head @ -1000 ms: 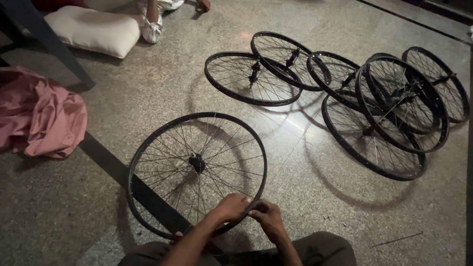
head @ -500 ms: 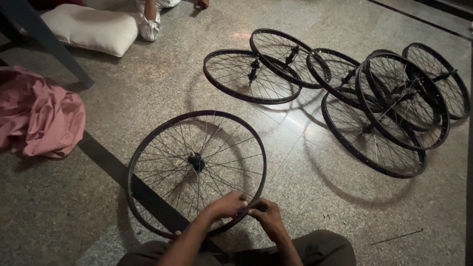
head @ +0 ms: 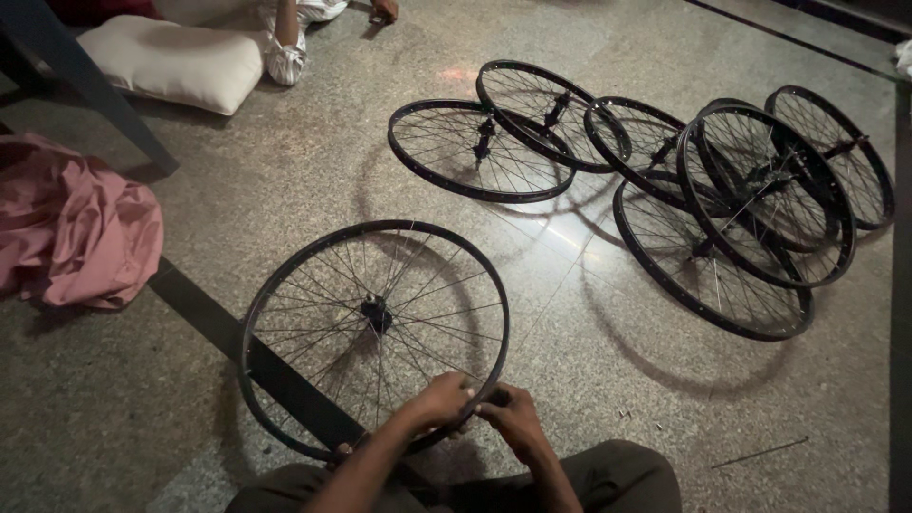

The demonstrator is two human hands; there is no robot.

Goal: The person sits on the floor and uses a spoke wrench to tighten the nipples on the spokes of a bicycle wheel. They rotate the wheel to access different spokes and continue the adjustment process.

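A black spoked bicycle wheel (head: 372,328) lies flat on the speckled stone floor right in front of me, hub in its middle. My left hand (head: 439,401) grips the near edge of its rim from above. My right hand (head: 513,420) sits beside it at the same spot on the rim, fingers pinched on the rim or a small part there; what is between the fingertips is too small to tell. My knees in dark trousers (head: 617,480) show at the bottom edge.
Several more black wheels (head: 741,209) lie overlapping at the upper right. A pink cloth (head: 76,228) is heaped at the left. A white cushion (head: 171,62) and another person's foot (head: 285,47) are at the top left, with a dark furniture leg (head: 95,85).
The hands have stayed at the near rim, with only slight finger movement. The view has shifted a little; the wheel has not moved.
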